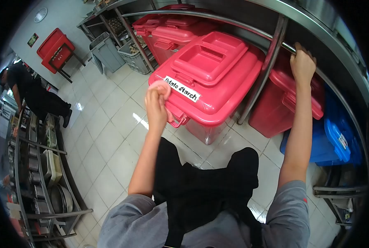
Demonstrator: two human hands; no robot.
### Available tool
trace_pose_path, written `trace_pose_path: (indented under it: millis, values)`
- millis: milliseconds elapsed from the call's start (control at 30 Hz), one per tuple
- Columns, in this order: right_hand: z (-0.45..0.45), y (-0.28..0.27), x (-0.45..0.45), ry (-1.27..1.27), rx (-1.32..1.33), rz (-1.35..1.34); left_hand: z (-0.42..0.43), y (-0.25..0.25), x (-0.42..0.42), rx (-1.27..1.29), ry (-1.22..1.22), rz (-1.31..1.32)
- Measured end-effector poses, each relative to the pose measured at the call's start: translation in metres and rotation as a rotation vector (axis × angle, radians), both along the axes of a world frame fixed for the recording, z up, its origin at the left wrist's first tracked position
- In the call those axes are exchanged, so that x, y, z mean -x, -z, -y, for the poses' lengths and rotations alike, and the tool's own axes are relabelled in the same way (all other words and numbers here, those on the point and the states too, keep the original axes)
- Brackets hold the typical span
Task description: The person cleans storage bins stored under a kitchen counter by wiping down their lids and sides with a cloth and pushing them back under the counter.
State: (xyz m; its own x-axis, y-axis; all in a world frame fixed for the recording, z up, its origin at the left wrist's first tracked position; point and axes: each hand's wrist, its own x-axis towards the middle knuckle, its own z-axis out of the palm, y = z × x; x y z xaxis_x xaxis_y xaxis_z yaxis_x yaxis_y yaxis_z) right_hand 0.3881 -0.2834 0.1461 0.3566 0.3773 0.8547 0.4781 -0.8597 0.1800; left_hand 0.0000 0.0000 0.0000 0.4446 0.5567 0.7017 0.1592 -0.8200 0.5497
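My left hand point(154, 108) is closed on a pink cloth point(161, 87), at the front left corner of a big red bin point(223, 93). A white label point(181, 88) reading "Potato Starch" is stuck on the bin's lid, just right of the cloth. The lid is on, with a smaller raised hatch on top and a latch point(177, 118) at its front. My right hand point(303, 66) is wrapped round a horizontal metal rail point(289, 47) under the counter, above another red bin point(275, 97).
More red bins point(172, 31) stand behind, with grey bins point(106, 51) further left. A blue bin point(322, 138) sits at the right. A metal post point(263, 74) rises between the red bins. Shelving with pans point(62, 198) and a bending person point(35, 93) are at the left.
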Motion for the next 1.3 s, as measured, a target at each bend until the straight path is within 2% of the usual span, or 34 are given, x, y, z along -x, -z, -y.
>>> trace_pose_path:
  millis: [67,100,133,267,367,467,500,567,667,767,867,967,1100,1200,1267,1300]
  values:
    - [0.001,-0.005,-0.006,0.016,0.020,-0.030,0.030,0.007,0.002,-0.039,0.048,-0.028]
    - [0.003,0.012,0.016,0.030,0.028,-0.087,0.056,0.005,0.040,-0.064,0.117,-0.187]
    - [0.002,0.004,0.013,0.042,0.028,-0.059,0.071,0.005,0.033,-0.162,0.235,-0.094]
    - [0.000,0.002,0.012,0.041,0.022,-0.043,0.023,0.016,0.040,-0.239,0.449,-0.214]
    - [0.001,0.002,0.007,0.039,0.025,-0.008,-0.017,0.006,0.038,-0.011,0.191,-0.112]
    - [-0.003,0.003,0.004,0.080,0.009,-0.046,0.009,0.014,0.036,-0.080,0.271,-0.100]
    - [-0.004,0.002,0.004,0.087,0.000,-0.033,0.034,0.001,0.038,-0.224,0.331,-0.111]
    - [-0.005,0.004,0.007,0.095,-0.003,-0.018,0.048,0.004,0.047,-0.240,0.368,-0.215]
    - [-0.004,0.004,0.004,0.086,-0.011,-0.006,0.034,0.008,0.050,-0.300,0.358,-0.287]
    - [-0.003,0.007,0.001,0.056,-0.020,0.049,0.055,0.021,0.047,-0.396,0.165,-0.194]
    - [-0.002,0.006,0.001,0.058,-0.004,0.046,0.083,0.024,0.044,-0.377,-0.001,-0.262]
    - [0.000,0.005,-0.002,0.039,0.017,0.009,0.096,0.031,0.054,-0.454,-0.021,-0.365]
    - [0.004,-0.007,0.017,-0.036,0.030,-0.187,0.114,0.030,0.080,-0.203,0.208,-0.332]
    - [0.008,-0.007,0.031,-0.106,0.031,-0.258,0.125,0.004,0.075,0.051,0.256,-0.123]
    - [0.014,0.011,0.044,-0.396,-0.079,-0.107,0.132,-0.028,0.067,0.180,0.362,-0.041]
    - [0.012,0.010,0.088,-0.626,-0.239,-0.264,0.140,-0.042,0.062,0.211,0.406,-0.003]
